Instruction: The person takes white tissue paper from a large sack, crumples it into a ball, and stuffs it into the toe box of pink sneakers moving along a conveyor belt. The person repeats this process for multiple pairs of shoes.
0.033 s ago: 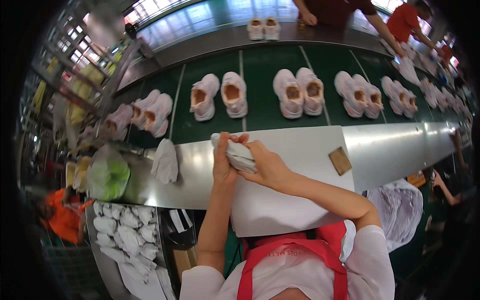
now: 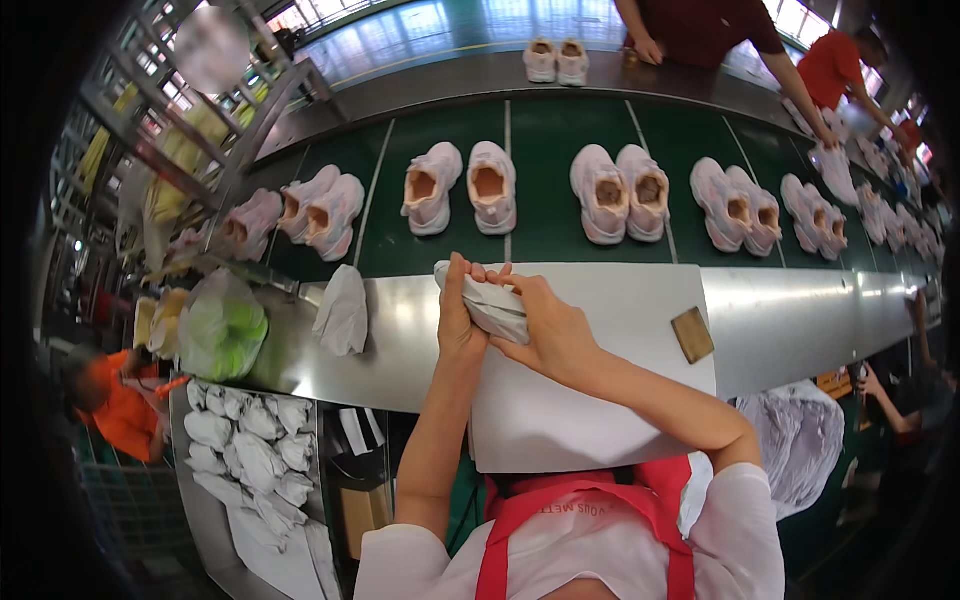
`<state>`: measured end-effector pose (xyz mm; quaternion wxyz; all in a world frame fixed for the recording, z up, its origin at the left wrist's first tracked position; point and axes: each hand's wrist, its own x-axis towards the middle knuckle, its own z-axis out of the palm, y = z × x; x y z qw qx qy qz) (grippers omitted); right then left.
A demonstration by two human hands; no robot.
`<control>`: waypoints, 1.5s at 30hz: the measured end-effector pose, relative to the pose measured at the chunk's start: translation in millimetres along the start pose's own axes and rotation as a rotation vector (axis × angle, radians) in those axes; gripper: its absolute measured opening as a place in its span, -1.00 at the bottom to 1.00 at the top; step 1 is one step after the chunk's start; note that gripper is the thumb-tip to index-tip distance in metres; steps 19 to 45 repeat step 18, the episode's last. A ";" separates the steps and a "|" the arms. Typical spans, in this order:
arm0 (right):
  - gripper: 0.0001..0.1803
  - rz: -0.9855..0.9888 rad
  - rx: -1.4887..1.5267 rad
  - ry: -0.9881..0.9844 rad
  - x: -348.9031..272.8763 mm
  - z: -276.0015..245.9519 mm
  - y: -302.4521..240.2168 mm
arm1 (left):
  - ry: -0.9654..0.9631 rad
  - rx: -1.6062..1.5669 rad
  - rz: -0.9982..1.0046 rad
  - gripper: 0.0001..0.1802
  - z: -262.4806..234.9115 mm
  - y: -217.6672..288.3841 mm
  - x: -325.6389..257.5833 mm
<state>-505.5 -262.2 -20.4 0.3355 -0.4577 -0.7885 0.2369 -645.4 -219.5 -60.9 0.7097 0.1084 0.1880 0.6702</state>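
Between my two hands is a wad of white paper (image 2: 497, 312), long and crumpled, held just above the near edge of the green belt. My left hand (image 2: 460, 318) is wrapped round its left end, thumb up, with the fingertips showing over the far side. My right hand (image 2: 556, 325) grips the right end, its thumb below and its fingers on top. Below them a white sheet (image 2: 590, 400) covers part of the metal worktop. To the left a similar paper wad (image 2: 343, 312) lies on the bare metal.
Pairs of pale pink sneakers (image 2: 432, 188) stand along the green belt (image 2: 540, 140). A brown block (image 2: 691, 335) lies on the sheet's right side. At left are a plastic bag with green contents (image 2: 222, 325) and a metal bin (image 2: 200, 510) of paper wads. Other people work across the belt.
The whole view has shifted a little, so the shoes appear farther right. Both hands keep hold of the paper wad, with the right fingers slightly changed in position on it.
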 end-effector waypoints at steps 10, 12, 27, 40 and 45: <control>-0.60 0.062 -0.353 0.072 25.3 -47.2 55.4 | 0.017 1.917 0.848 -0.70 -52.5 -4.3 130.2; -0.61 0.076 -0.414 0.078 34.5 -64.0 68.5 | -0.071 1.677 0.160 -0.68 -27.6 -7.7 142.7; -0.56 0.193 -0.528 -0.027 78.6 -70.0 78.2 | -0.045 2.046 0.837 -0.54 11.5 -24.2 176.1; -0.56 0.193 -0.528 -0.027 78.6 -70.0 78.2 | -0.045 2.046 0.837 -0.54 11.5 -24.2 176.1; -0.56 0.193 -0.528 -0.027 78.6 -70.0 78.2 | -0.045 2.046 0.837 -0.54 11.5 -24.2 176.1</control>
